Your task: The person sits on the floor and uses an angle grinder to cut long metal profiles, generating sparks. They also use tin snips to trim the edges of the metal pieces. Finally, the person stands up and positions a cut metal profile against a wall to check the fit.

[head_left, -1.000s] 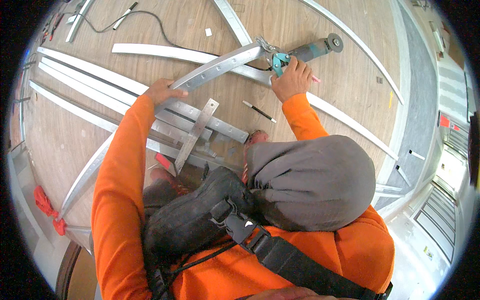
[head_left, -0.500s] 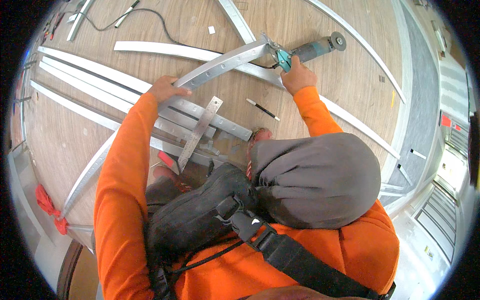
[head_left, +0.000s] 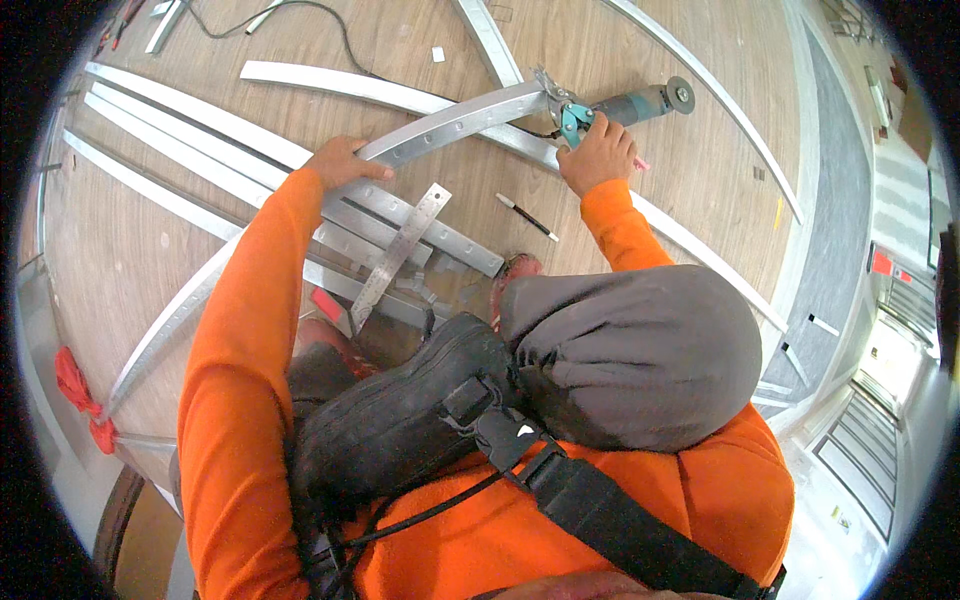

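My left hand (head_left: 342,162) grips a curved, slotted metal channel (head_left: 450,123) by its left part. My right hand (head_left: 600,155) is closed round the teal handles of metal snips (head_left: 574,122), whose head is at the channel's right end. Just right of the snips lies an angle grinder (head_left: 632,107) with a dark disc. Below the held channel, a steel ruler (head_left: 400,250) lies across several metal strips (head_left: 450,244), beside a black-and-white marker (head_left: 525,216).
Long metal profiles (head_left: 175,122) lie over the wooden floor (head_left: 700,200), with a black cable (head_left: 340,32) at the back. A red cloth (head_left: 72,385) is at left. My bent legs and a black bag (head_left: 400,410) occupy the foreground.
Compared with one second ago, my right hand and the snips have shifted slightly right, along with the channel's end. The whole view has moved a little.
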`<state>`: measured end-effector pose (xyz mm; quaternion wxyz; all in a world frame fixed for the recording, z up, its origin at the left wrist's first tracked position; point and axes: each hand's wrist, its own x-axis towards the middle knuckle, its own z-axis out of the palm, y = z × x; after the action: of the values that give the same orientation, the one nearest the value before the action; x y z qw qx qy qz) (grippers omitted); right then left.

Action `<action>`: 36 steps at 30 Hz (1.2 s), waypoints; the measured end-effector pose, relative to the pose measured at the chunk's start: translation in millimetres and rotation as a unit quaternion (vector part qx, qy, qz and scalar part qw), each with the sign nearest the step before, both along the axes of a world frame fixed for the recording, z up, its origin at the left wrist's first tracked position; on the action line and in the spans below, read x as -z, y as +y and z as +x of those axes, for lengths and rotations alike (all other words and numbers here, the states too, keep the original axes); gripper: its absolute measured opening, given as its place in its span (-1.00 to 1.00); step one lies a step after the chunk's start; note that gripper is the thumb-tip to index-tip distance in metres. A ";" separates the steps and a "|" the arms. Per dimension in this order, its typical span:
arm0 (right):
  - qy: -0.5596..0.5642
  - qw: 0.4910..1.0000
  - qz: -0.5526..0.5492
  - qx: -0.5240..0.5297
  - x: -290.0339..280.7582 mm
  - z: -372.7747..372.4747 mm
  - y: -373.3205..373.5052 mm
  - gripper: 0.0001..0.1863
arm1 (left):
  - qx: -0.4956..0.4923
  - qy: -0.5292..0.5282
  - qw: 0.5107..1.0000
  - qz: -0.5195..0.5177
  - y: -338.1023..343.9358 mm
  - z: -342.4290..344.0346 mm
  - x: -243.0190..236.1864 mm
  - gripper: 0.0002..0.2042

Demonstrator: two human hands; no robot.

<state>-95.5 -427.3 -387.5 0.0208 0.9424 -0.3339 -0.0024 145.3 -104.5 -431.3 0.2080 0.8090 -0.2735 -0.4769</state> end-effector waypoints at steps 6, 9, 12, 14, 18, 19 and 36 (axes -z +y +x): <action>-0.024 0.999 -0.034 -0.013 2.2 -2.5 -4.2 -0.32 | -0.003 0.016 1.000 -0.017 -0.7 -1.0 -3.1 -0.34; -0.015 0.997 -0.063 -0.052 -15.0 0.4 -14.0 -0.37 | -0.012 -0.009 1.000 -0.024 2.8 -5.3 -5.4 -0.38; 0.032 0.996 -0.058 -0.067 -26.9 1.2 -25.4 -0.39 | 0.030 -0.028 0.999 0.004 -4.9 -7.9 -18.6 -0.38; 0.058 0.994 -0.046 -0.080 -31.8 4.0 -29.2 -0.39 | 0.018 -0.031 0.999 0.000 -3.9 -8.6 -18.3 -0.39; 0.070 0.993 0.095 -0.012 -24.9 10.8 -33.4 -0.33 | 0.006 -0.013 0.999 -0.028 3.5 -4.2 -3.4 -0.40; 0.041 0.984 0.174 0.026 -16.7 8.8 -38.7 -0.32 | 0.010 -0.016 0.999 -0.025 3.3 -3.7 -0.9 -0.40; 0.258 0.962 -0.022 -0.092 -97.5 15.9 -35.5 -0.28 | 0.049 -0.280 0.959 -0.003 0.2 -57.0 -28.9 -0.53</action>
<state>-79.6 -462.8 -290.0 0.1266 0.9359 -0.2291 -0.2358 88.3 -104.3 -402.5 0.1016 0.8951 -0.3619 -0.2397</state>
